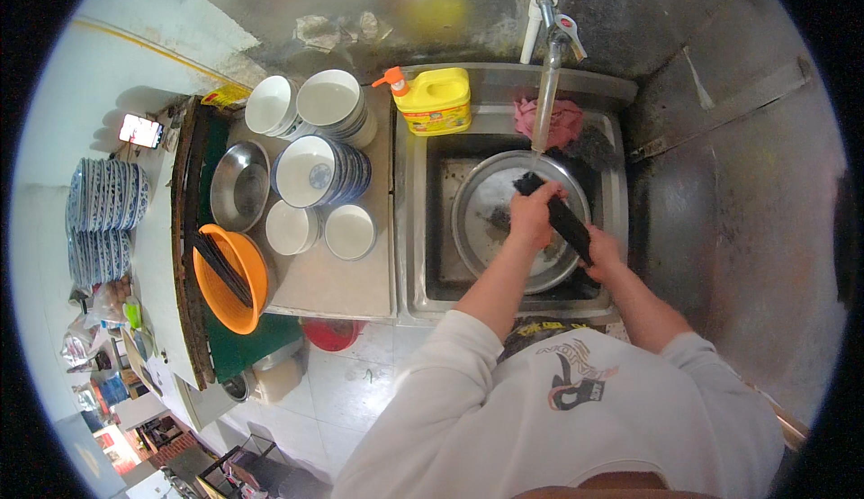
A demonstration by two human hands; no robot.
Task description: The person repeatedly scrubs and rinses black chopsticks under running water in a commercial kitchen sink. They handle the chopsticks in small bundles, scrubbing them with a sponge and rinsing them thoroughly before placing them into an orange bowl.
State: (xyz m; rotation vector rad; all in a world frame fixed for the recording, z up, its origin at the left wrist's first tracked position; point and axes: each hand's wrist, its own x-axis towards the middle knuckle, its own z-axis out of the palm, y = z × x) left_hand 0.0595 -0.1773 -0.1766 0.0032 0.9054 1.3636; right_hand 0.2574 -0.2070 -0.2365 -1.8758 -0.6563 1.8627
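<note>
Head: black bundle [568,223]; left hand [533,215] (far end), right hand [604,251] nearer

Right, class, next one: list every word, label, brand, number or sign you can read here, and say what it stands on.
No wording is copied out; here is where print shows.
White sweatshirt: dark and reddish lettering on the front.
Yellow jug: label with print, mostly too small to read.
Phone: lit screen, too small to read.
Yellow thing beside the white bowls: red marks, too blurred to read.
</note>
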